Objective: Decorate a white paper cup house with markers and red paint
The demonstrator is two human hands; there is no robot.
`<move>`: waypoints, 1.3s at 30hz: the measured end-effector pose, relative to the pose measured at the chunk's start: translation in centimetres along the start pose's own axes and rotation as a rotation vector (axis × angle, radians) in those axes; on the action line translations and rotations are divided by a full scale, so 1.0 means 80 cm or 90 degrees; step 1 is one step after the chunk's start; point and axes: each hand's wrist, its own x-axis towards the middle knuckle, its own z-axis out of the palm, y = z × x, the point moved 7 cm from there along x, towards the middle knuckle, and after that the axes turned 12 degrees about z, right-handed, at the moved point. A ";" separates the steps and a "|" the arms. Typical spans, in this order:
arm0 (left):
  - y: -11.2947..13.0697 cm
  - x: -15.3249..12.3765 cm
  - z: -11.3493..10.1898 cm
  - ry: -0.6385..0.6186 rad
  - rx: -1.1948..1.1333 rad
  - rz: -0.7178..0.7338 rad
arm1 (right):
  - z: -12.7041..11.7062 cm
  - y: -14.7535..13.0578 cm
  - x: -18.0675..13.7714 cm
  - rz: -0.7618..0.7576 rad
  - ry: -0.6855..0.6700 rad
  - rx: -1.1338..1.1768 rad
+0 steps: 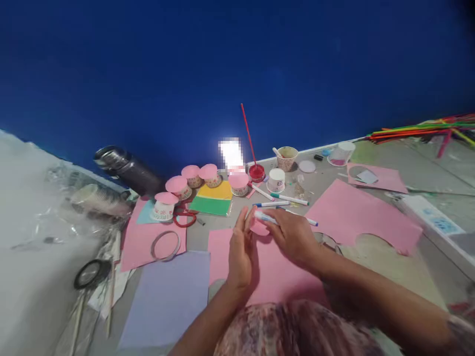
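Note:
My left hand [240, 249] stands upright on its edge over a pink paper sheet [267, 272], fingers stretched straight up and together, holding nothing that I can see. My right hand [291, 232] is closed around a white marker with a blue cap [264, 216], its tip lying against a small pink paper disc [259, 227] that sits between the two hands. The disc touches the fingertips of both hands.
Several paper cups capped with pink discs [178, 185] stand behind, beside red scissors [184, 217], yellow and green sheets [213, 198], a red paint pot with a stick [257, 172], loose markers [289, 199], a large cut pink sheet [356, 212], a lavender sheet [166, 296] and a tape roll [166, 245].

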 end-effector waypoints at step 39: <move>-0.010 -0.007 -0.006 -0.180 0.189 0.117 | -0.005 -0.004 -0.006 -0.094 0.066 0.014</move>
